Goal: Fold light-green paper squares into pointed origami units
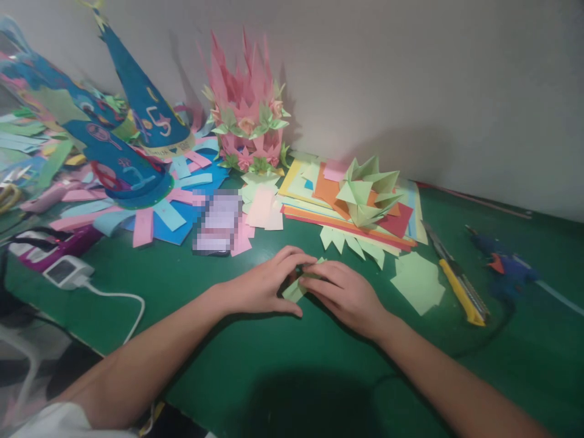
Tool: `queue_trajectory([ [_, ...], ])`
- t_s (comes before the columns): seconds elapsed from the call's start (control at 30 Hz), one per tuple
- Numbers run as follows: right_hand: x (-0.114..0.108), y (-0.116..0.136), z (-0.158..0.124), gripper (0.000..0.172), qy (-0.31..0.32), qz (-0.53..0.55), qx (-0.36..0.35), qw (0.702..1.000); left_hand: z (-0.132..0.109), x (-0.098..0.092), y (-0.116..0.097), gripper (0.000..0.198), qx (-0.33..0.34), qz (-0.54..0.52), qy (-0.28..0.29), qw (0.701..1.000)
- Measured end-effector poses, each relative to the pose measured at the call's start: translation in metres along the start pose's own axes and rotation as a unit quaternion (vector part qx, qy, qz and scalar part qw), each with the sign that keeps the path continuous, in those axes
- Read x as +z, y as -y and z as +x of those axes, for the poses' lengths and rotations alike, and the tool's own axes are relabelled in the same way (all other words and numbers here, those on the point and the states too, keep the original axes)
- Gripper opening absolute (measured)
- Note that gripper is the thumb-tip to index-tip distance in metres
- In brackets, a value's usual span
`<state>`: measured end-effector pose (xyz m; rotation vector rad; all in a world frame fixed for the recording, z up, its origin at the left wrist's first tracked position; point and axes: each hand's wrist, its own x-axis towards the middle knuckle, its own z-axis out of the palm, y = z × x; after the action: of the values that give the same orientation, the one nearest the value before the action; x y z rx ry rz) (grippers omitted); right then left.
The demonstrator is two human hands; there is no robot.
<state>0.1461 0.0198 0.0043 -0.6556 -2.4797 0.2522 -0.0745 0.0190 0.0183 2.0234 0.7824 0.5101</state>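
A small piece of light green paper (294,291) is between my two hands, low over the green table. My left hand (267,280) curls its fingers around the far end of the paper, and its thumb sticks out apart on the near side. From the right, my right hand (344,292) presses its fingers together on the same paper. Part of the paper and some fingertips are hidden behind the fingers. Beyond the hands lies a row of pointed green paper leaves (351,242). A pile of green paper squares (418,283) is to the right of my right hand.
Behind are a stack of coloured paper (292,185) bearing a folded green paper piece (365,194), a pink paper crown (246,115), blue cone hats (141,97) and a phone (218,222). A yellow utility knife (463,292) and blue glue gun (506,261) lie right; a white charger (68,272) left.
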Motion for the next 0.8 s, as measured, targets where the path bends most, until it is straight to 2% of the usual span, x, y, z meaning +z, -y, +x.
queue_trajectory([
  [0.1, -0.0008, -0.0002, -0.0012, 0.016, 0.009, -0.011, -0.001, 1.000, 0.0010, -0.0024, -0.0019, 0.071, 0.008, -0.019, 0.011, 1.000],
  [0.23, -0.0022, -0.0005, -0.0037, 0.018, 0.000, -0.040, -0.005, 0.999, 0.0014, -0.0024, -0.0026, 0.038, 0.001, -0.037, -0.012, 0.999],
  [0.37, -0.0049, -0.0001, -0.0038, 0.020, 0.002, -0.050, -0.010, 0.999, 0.0011, -0.0006, -0.0004, 0.036, -0.014, -0.027, -0.069, 0.997],
  [0.5, -0.0070, 0.0021, -0.0001, 0.020, 0.049, -0.051, -0.016, 0.997, 0.0023, -0.0003, 0.0006, 0.026, -0.030, -0.009, -0.116, 0.993],
  [0.63, -0.0069, 0.0038, 0.0022, 0.018, 0.067, -0.044, -0.010, 0.997, 0.0045, -0.0002, 0.0007, 0.012, -0.030, 0.024, -0.120, 0.992],
  [0.8, -0.0043, 0.0003, 0.0012, 0.018, 0.084, 0.020, 0.022, 0.996, 0.0061, -0.0013, 0.0039, 0.012, -0.018, 0.093, -0.112, 0.989],
])
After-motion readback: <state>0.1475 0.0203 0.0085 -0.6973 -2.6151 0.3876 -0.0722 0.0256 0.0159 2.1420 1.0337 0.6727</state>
